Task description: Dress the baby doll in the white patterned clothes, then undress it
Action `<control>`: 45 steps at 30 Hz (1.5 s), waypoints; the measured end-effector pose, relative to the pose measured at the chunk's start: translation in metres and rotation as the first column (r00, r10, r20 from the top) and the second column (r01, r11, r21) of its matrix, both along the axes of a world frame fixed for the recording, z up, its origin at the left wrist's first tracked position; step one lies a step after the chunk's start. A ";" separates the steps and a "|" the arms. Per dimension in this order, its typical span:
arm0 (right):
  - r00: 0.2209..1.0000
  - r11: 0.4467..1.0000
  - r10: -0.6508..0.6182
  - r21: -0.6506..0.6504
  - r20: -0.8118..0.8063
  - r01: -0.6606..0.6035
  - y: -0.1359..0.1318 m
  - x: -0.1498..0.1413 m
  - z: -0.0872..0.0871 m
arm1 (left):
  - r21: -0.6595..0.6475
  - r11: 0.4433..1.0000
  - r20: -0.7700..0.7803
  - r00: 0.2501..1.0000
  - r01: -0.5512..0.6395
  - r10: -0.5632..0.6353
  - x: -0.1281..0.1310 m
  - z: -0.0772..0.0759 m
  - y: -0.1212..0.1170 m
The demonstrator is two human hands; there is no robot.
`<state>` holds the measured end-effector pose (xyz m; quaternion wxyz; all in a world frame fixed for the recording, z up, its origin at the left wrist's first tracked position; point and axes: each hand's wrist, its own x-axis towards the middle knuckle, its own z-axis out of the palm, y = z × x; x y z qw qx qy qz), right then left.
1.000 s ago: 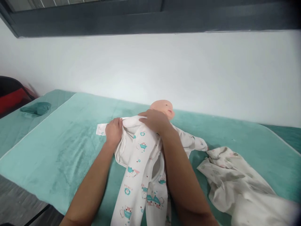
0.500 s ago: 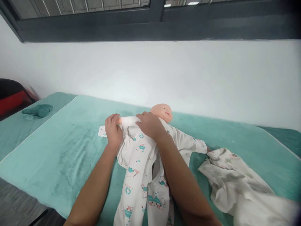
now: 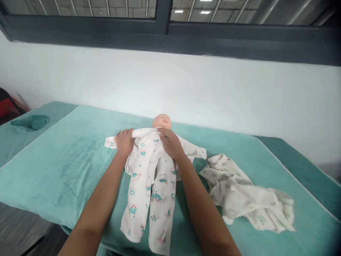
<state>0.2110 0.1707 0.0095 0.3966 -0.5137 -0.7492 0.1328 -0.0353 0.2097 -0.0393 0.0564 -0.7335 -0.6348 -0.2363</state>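
A baby doll (image 3: pixel 162 121) lies on its back on a teal blanket (image 3: pixel 66 156), dressed in a white printed sleepsuit (image 3: pixel 149 181) with teal pictures. My left hand (image 3: pixel 124 141) is closed round the sleepsuit's left sleeve, with the sleeve end sticking out beyond my fingers. My right hand (image 3: pixel 170 144) rests on the doll's chest, its fingers bent over the cloth near the collar. The sleepsuit's legs stretch flat toward me.
A crumpled white garment (image 3: pixel 245 192) lies on the blanket to the right of the doll. A folded teal cloth (image 3: pixel 30 122) sits at the far left. A white wall and a dark window frame stand behind. The blanket's front edge hangs near me.
The view has pulled back and shifted, showing the whole sleepsuit. My right hand slid from the shoulder down to the chest. My left hand stays on the sleeve.
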 end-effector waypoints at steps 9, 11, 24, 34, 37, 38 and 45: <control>0.885 0.884 -0.465 -0.047 0.001 0.464 -0.025 0.060 -0.051 | 0.004 1.000 0.201 0.979 -0.023 0.022 -0.001 0.004 -0.011; 0.861 0.860 -0.509 -0.052 -0.016 0.507 -0.021 0.055 -0.052 | 0.025 1.000 0.346 0.938 -0.017 0.007 0.006 0.015 -0.014; 0.802 0.803 -0.595 0.007 -0.054 0.596 -0.007 0.069 -0.067 | -0.443 0.820 -0.357 0.769 0.361 -0.531 0.202 0.080 -0.015; 0.697 0.809 -0.572 -0.157 -0.431 0.566 -0.002 0.085 -0.062 | -0.396 0.865 -0.396 0.792 0.308 -0.464 0.201 0.102 -0.004; 0.584 0.804 -0.574 -0.257 -0.575 0.537 0.000 0.091 -0.063 | -0.329 0.887 -0.400 0.803 0.324 -0.442 0.184 0.122 -0.007; 0.536 0.807 -0.569 -0.295 -0.623 0.512 0.001 0.093 -0.064 | -0.319 0.893 -0.407 0.805 0.317 -0.432 0.179 0.127 -0.007; 0.376 0.808 -0.553 -0.369 -0.743 0.460 0.006 0.101 -0.078 | -0.353 0.906 -0.421 0.825 0.234 -0.377 0.150 0.144 -0.009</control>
